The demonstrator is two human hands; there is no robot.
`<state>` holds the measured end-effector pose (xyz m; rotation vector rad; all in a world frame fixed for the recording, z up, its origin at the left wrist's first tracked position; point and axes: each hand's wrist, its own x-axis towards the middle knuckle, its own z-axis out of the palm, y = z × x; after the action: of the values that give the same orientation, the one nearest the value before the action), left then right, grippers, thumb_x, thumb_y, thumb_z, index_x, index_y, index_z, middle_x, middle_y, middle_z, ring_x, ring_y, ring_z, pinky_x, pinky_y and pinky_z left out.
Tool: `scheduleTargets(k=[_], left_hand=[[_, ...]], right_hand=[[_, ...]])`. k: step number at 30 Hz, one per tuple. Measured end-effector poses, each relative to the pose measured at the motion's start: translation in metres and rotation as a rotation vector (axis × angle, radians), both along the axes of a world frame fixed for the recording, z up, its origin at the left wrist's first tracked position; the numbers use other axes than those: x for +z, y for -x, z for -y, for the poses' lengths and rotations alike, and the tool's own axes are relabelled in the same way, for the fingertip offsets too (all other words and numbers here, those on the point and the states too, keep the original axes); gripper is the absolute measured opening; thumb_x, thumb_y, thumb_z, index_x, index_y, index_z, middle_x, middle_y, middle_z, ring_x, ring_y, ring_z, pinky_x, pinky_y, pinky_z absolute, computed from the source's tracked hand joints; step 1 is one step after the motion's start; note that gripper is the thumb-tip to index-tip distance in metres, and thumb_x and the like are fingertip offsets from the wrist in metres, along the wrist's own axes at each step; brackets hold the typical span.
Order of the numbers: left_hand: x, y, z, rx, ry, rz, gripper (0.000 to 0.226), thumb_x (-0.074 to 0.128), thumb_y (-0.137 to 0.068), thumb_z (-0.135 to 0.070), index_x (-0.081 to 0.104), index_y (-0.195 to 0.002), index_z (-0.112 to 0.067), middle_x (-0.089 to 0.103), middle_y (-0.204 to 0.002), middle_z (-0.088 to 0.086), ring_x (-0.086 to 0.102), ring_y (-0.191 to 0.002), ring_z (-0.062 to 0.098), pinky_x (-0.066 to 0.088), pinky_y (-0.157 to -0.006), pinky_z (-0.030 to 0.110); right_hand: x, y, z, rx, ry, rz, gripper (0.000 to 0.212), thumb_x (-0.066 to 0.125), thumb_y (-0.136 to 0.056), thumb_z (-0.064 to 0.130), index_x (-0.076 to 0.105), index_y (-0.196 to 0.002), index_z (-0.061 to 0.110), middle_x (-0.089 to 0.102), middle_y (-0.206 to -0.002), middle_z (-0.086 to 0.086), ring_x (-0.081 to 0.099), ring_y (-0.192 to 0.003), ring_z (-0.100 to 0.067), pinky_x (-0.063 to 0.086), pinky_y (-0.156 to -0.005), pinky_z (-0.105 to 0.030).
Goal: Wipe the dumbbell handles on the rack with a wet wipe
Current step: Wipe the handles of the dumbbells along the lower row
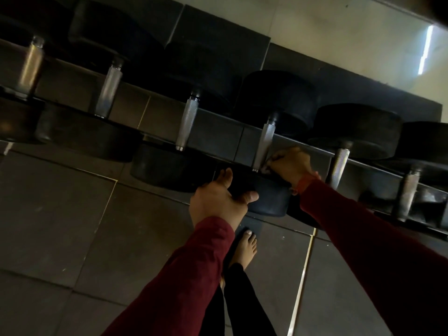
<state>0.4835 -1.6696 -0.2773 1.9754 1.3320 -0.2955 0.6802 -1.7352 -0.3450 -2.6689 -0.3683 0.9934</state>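
Black round-headed dumbbells lie in a slanted row on a low dark rack (312,147), their knurled silver handles facing me. My right hand (292,166) is closed against the lower end of one handle (266,144), right of centre; a small pale scrap of wet wipe (265,168) shows at its fingertips, the remainder hidden in the fist. My left hand (218,197) is open, with its thumb and fingers spread against the near head (269,198) of that same dumbbell. Other handles stand to the left (186,123) and to the right (339,166).
Dark floor tiles with pale grout lines fill the lower part of the view. My bare foot (247,246) stands close under the rack. A pale wall with a bright light strip (426,49) rises behind the rack at the upper right.
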Motion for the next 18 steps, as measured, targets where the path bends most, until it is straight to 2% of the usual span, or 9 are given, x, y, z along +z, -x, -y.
scheduleTargets(k=[2, 3, 5, 7, 10, 13, 15, 18], left_hand=[[-0.001, 0.0, 0.0, 0.001, -0.007, 0.006, 0.076, 0.07, -0.074, -0.072, 0.053, -0.139, -0.039, 0.07, -0.121, -0.003, 0.062, -0.118, 0.023, 0.05, -0.088, 0.032], [-0.001, 0.0, 0.0, 0.001, -0.012, 0.01, 0.076, 0.07, -0.073, -0.072, 0.053, -0.14, -0.039, 0.07, -0.122, -0.004, 0.062, -0.119, 0.023, 0.05, -0.088, 0.032], [-0.002, 0.0, 0.001, 0.004, -0.024, 0.018, 0.078, 0.07, -0.072, -0.073, 0.053, -0.14, -0.039, 0.07, -0.123, -0.004, 0.062, -0.119, 0.022, 0.05, -0.09, 0.032], [-0.004, 0.001, 0.001, 0.011, -0.022, 0.019, 0.079, 0.07, -0.071, -0.074, 0.053, -0.14, -0.039, 0.069, -0.124, -0.004, 0.061, -0.12, 0.022, 0.051, -0.092, 0.033], [-0.006, 0.002, 0.002, 0.009, -0.021, 0.014, 0.079, 0.07, -0.071, -0.074, 0.052, -0.141, -0.041, 0.07, -0.121, -0.004, 0.061, -0.12, 0.023, 0.05, -0.092, 0.035], [-0.008, 0.001, 0.001, -0.004, -0.036, 0.003, 0.081, 0.069, -0.071, -0.076, 0.051, -0.142, -0.042, 0.068, -0.126, -0.005, 0.059, -0.122, 0.023, 0.049, -0.094, 0.035], [-0.01, 0.002, 0.001, -0.001, -0.031, -0.001, 0.082, 0.068, -0.07, -0.077, 0.051, -0.142, -0.042, 0.07, -0.122, -0.004, 0.061, -0.12, 0.023, 0.05, -0.092, 0.034], [-0.012, 0.002, 0.002, 0.014, -0.022, 0.003, 0.081, 0.068, -0.069, -0.078, 0.051, -0.141, -0.044, 0.072, -0.116, -0.004, 0.063, -0.117, 0.022, 0.049, -0.088, 0.032]], right_hand=[[0.009, 0.003, 0.006, -0.066, -0.084, -0.02, 0.005, 0.076, -0.083, 0.023, 0.074, -0.083, 0.028, 0.067, -0.083, 0.012, 0.06, -0.079, 0.001, 0.043, -0.072, -0.011], [0.011, 0.005, 0.008, -0.102, -0.141, -0.037, 0.012, 0.079, -0.08, 0.02, 0.074, -0.081, 0.031, 0.067, -0.078, 0.015, 0.059, -0.073, 0.005, 0.045, -0.069, -0.007], [0.016, 0.01, 0.009, -0.129, -0.202, -0.072, 0.02, 0.081, -0.078, 0.015, 0.075, -0.078, 0.034, 0.069, -0.079, 0.018, 0.061, -0.077, 0.007, 0.048, -0.078, -0.008], [0.017, 0.01, 0.007, -0.085, -0.179, -0.115, 0.02, 0.081, -0.078, 0.016, 0.076, -0.078, 0.035, 0.071, -0.084, 0.018, 0.064, -0.088, 0.003, 0.049, -0.089, -0.016], [0.022, 0.004, 0.004, 0.018, -0.126, -0.159, 0.011, 0.084, -0.078, 0.026, 0.076, -0.083, 0.032, 0.068, -0.083, 0.019, 0.062, -0.088, 0.0, 0.048, -0.09, -0.02], [0.019, 0.002, 0.001, 0.094, -0.126, -0.074, 0.011, 0.084, -0.078, 0.025, 0.079, -0.088, 0.023, 0.072, -0.09, 0.009, 0.067, -0.095, -0.007, 0.051, -0.096, -0.025], [0.017, 0.005, -0.002, 0.125, -0.152, -0.015, 0.008, 0.084, -0.076, 0.019, 0.077, -0.08, 0.022, 0.074, -0.087, 0.007, 0.07, -0.089, -0.008, 0.055, -0.092, -0.026], [0.011, 0.006, -0.006, -0.015, -0.264, 0.087, 0.008, 0.084, -0.075, 0.017, 0.077, -0.074, 0.02, 0.075, -0.077, 0.006, 0.07, -0.076, -0.005, 0.059, -0.083, -0.026]])
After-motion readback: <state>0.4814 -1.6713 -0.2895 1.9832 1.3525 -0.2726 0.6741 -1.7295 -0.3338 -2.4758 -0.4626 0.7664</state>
